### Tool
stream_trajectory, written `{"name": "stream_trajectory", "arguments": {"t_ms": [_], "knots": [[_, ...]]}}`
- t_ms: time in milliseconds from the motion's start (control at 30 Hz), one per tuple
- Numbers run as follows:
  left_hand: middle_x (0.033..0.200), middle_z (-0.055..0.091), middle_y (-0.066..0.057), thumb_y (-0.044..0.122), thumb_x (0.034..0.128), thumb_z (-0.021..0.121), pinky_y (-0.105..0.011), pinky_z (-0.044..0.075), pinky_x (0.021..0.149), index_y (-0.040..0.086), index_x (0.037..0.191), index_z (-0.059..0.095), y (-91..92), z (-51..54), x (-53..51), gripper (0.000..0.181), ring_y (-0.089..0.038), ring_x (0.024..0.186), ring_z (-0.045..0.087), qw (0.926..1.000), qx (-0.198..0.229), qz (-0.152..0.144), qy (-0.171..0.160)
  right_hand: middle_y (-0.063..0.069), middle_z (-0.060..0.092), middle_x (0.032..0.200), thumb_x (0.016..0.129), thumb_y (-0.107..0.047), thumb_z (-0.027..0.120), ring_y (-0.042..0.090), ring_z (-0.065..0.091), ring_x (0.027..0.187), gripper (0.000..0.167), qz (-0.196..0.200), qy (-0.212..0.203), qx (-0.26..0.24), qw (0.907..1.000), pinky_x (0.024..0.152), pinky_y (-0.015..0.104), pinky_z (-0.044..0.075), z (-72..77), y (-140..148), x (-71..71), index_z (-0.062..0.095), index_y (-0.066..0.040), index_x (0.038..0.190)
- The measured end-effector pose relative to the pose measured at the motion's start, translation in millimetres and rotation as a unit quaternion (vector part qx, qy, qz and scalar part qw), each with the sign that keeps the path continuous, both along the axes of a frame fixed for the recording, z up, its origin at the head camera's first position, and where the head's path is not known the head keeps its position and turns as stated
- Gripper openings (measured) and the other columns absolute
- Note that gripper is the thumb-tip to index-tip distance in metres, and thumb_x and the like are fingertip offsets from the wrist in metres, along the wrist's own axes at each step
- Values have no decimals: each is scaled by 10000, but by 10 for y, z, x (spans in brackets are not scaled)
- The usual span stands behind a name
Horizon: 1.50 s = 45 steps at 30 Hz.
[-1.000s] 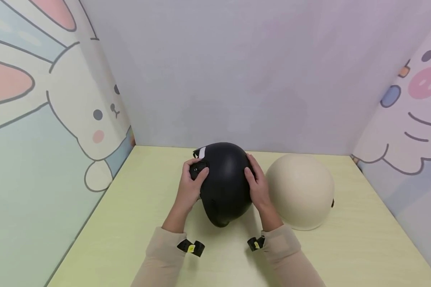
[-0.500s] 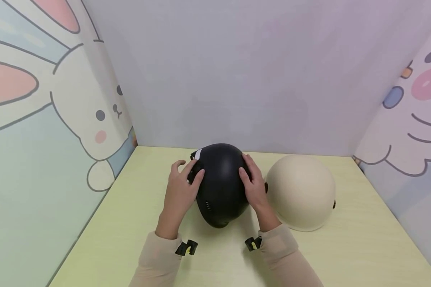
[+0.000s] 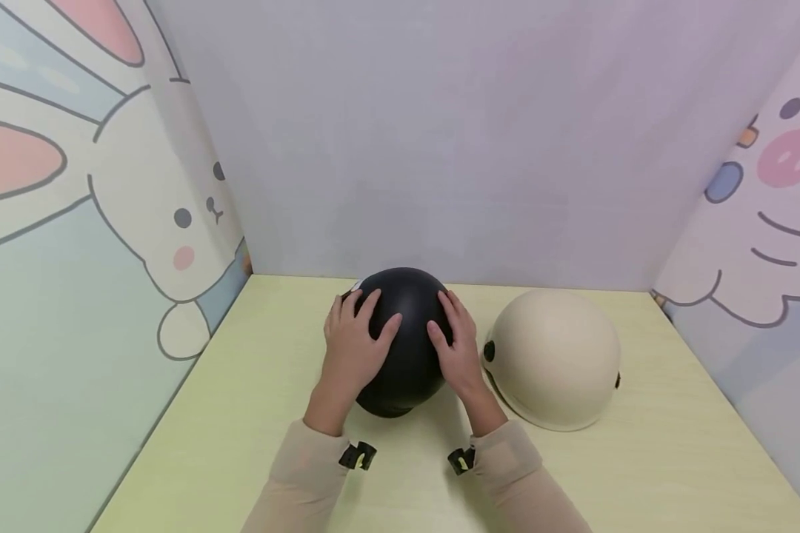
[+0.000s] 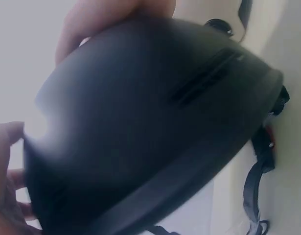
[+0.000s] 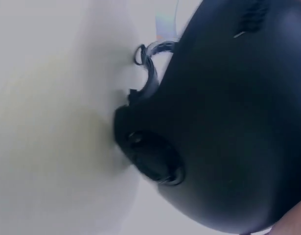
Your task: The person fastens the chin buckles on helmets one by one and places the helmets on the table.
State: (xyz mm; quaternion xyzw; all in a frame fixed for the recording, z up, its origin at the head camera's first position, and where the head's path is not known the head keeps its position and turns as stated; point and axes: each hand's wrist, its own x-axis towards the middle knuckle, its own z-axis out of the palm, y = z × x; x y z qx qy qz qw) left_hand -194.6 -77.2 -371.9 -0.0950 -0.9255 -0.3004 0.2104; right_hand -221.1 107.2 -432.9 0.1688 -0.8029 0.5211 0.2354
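A matte black helmet [image 3: 410,355] is held between my two hands over the table, its smooth shell facing up. My left hand [image 3: 353,344] grips its left side with fingers spread over the curve. On the opposite side my right hand [image 3: 458,352] holds the shell, thumb toward me. In the left wrist view, vent slots and a dark strap [image 4: 255,188] show at the black helmet [image 4: 135,122]. The right wrist view shows a round side fitting [image 5: 155,159] and a hanging strap [image 5: 151,73]. Beside the right hand, a cream helmet [image 3: 556,359] rests dome up.
The pale yellow-green table [image 3: 240,414] runs back to a plain light wall [image 3: 440,141]. Cartoon-printed side panels stand at left [image 3: 133,215] and right [image 3: 767,244]. The cream helmet sits close to the right forearm.
The black helmet has turned, so its side fitting no longer shows in the head view. My left hand loosened, then settled farther over the shell. The right hand shifted slightly left.
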Motion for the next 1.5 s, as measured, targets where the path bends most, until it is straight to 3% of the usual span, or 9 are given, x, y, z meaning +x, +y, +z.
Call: {"name": "stream_trajectory", "arguments": {"t_ms": [133,267,467,600,833,1000,1300,1500], "knots": [[1448,346,-270,509,939,572,-649,160,1063,117,1463,459,78,-62,-14,664,-532,1371,167,9997,-235,92,74,94,238,1576,1020,-290,504,332,185,1428,531,19,-83,-259,9996,1072,616,170,-96,17,-5,383,-116,1507],[1462,306,-287,560,926,553,-660,121,1063,151,1503,402,123,-100,-2,723,-487,1409,104,9993,-326,167,-22,132,197,1584,1032,-305,476,332,167,1437,541,-9,-428,-683,9967,1087,602,150,-177,34,-7,351,-101,1518],[1544,202,-244,599,913,549,-701,80,1039,184,1549,301,111,-172,19,799,-458,1430,17,9992,-248,134,-278,138,213,1576,1041,-301,452,322,188,1431,569,-72,-1047,-1224,9869,1106,555,154,-265,11,-44,271,-105,1545],[1573,165,-217,616,891,573,-729,81,1014,195,1561,263,51,-251,13,850,-444,1434,-9,9995,-70,204,-244,97,215,1581,1038,-336,459,296,213,1424,592,35,-1254,-1417,9819,1105,541,173,-278,-56,-100,242,-155,1558],[1583,153,-193,585,885,608,-776,119,960,232,1560,264,-89,-448,-62,836,-453,1421,110,9996,180,203,64,123,207,1581,1011,-327,518,298,184,1435,612,-26,-989,-1211,9877,1107,552,156,-285,-196,-213,297,-101,1535],[1572,173,-197,556,871,645,-755,117,981,233,1548,300,-202,-599,-129,825,-443,1411,150,9983,462,310,145,103,174,1593,990,-406,539,285,178,1439,642,-88,-996,-882,9911,1102,556,173,-317,-331,-282,313,-158,1536],[1560,194,-206,521,856,679,-713,129,1016,223,1542,305,-322,-667,-188,836,-456,1400,169,9959,758,495,97,72,157,1599,977,-452,548,278,190,1434,666,-47,-1091,-598,9922,1098,549,195,-304,-470,-334,302,-198,1542],[1552,196,-222,450,866,702,-677,180,1030,185,1542,304,-437,-794,-223,829,-455,1381,214,9922,1129,518,114,53,142,1605,959,-510,546,286,159,1442,702,-3,-989,-205,9949,1079,587,213,-318,-574,-350,301,-210,1544]]}}
